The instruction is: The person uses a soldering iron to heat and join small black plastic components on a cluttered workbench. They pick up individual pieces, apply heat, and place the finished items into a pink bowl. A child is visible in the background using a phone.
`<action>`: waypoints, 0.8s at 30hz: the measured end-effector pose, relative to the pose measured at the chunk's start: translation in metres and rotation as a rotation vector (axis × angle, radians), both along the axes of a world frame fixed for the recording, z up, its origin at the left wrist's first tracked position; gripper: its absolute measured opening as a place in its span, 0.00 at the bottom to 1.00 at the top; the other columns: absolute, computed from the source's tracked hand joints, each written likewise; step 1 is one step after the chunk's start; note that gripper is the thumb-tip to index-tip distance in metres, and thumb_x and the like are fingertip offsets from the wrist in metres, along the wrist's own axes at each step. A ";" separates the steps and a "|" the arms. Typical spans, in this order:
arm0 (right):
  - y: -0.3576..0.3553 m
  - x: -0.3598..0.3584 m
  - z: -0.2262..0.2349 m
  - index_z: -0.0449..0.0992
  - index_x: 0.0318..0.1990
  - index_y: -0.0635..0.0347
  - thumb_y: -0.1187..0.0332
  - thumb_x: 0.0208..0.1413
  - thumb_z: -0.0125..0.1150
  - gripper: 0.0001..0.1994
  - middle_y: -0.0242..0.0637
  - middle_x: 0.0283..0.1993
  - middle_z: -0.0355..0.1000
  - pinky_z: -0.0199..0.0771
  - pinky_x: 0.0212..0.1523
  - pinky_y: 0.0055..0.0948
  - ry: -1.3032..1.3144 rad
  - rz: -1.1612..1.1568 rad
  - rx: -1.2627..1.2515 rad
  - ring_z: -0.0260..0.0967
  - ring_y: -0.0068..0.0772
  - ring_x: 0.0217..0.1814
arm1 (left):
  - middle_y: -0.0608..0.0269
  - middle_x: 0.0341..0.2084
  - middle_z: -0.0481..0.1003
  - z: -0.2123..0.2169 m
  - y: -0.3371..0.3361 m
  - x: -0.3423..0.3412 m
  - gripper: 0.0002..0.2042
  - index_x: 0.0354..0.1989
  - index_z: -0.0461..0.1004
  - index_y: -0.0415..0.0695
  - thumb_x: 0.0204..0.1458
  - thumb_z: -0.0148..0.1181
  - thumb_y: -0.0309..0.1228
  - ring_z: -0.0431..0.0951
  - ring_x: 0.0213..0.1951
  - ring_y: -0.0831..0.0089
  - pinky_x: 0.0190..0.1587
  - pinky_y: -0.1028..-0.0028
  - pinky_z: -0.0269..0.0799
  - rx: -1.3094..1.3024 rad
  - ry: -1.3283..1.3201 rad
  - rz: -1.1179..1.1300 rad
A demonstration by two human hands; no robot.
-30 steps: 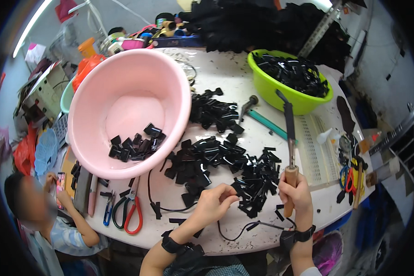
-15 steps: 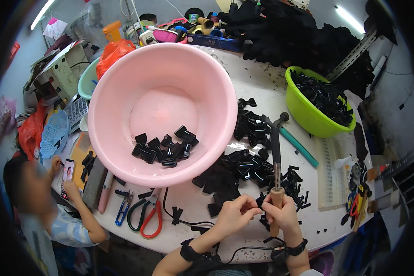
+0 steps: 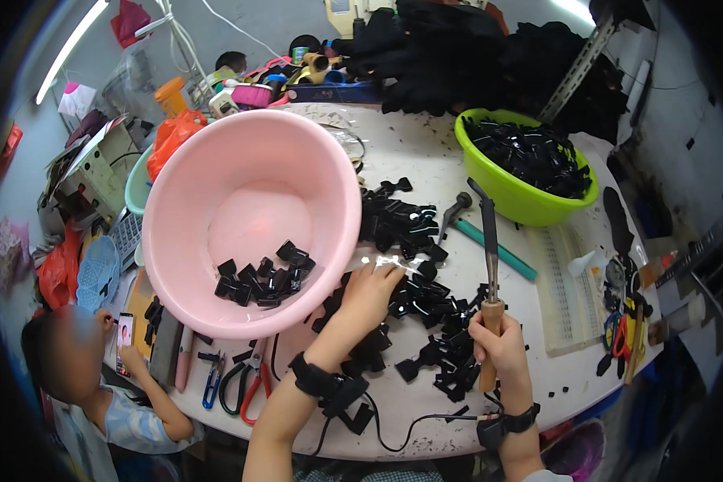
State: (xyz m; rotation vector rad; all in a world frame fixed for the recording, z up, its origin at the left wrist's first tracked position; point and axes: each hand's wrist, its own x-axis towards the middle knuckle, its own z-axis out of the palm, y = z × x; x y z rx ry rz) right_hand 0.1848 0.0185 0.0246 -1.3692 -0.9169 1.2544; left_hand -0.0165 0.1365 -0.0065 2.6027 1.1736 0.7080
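Gripping a tool (image 3: 490, 241) upright, the closed right hand (image 3: 500, 345) has black pieces (image 3: 456, 376) just to its left, where the loosely curled left hand (image 3: 368, 299) reaches, any hold hidden. Should the cord (image 3: 458, 416) lying just short of both hands snag, the tool could jerk sideways.

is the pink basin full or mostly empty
The pink basin is mostly empty: a small cluster of black pieces lies toward its near side, with much of its bottom bare.

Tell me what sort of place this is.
Probably a small workshop: a wooden-handled tool in the right hand, black pieces strewn over the table, and a green bowl heaped with more.
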 end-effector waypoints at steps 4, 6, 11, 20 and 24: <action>0.000 0.010 -0.001 0.67 0.29 0.63 0.70 0.46 0.58 0.07 0.27 0.17 0.62 0.57 0.13 0.15 0.059 -0.012 0.024 0.57 0.15 0.12 | 0.60 0.37 0.67 0.007 -0.016 -0.002 0.24 0.43 0.69 0.46 0.31 0.49 0.13 0.65 0.40 0.59 0.41 0.66 0.61 -0.124 0.169 0.027; -0.001 0.013 -0.002 0.67 0.29 0.63 0.70 0.46 0.58 0.07 0.28 0.17 0.62 0.57 0.13 0.15 0.087 -0.004 0.036 0.57 0.16 0.11 | 0.61 0.35 0.67 0.012 -0.029 -0.003 0.22 0.40 0.70 0.46 0.30 0.52 0.15 0.65 0.37 0.60 0.39 0.66 0.61 -0.034 0.147 0.034; -0.005 0.012 0.002 0.67 0.28 0.63 0.70 0.46 0.58 0.07 0.27 0.17 0.62 0.57 0.13 0.15 0.105 0.032 0.063 0.56 0.15 0.11 | 0.61 0.37 0.66 0.020 -0.053 -0.006 0.17 0.35 0.71 0.44 0.31 0.56 0.19 0.63 0.43 0.60 0.44 0.65 0.59 0.095 -0.102 0.084; -0.012 -0.004 0.015 0.68 0.29 0.64 0.73 0.44 0.58 0.06 0.28 0.19 0.64 0.58 0.14 0.14 0.092 0.173 -0.001 0.58 0.15 0.13 | 0.65 0.39 0.71 0.005 -0.081 -0.010 0.11 0.42 0.68 0.39 0.50 0.50 0.26 0.69 0.41 0.80 0.43 0.79 0.63 -1.132 -1.041 -0.058; -0.013 -0.011 0.014 0.69 0.31 0.63 0.75 0.43 0.57 0.07 0.29 0.22 0.65 0.59 0.15 0.15 0.017 0.212 -0.068 0.59 0.15 0.14 | 0.59 0.42 0.69 -0.014 -0.076 -0.016 0.14 0.46 0.64 0.37 0.55 0.44 0.33 0.69 0.44 0.74 0.47 0.76 0.64 -1.348 -1.089 0.036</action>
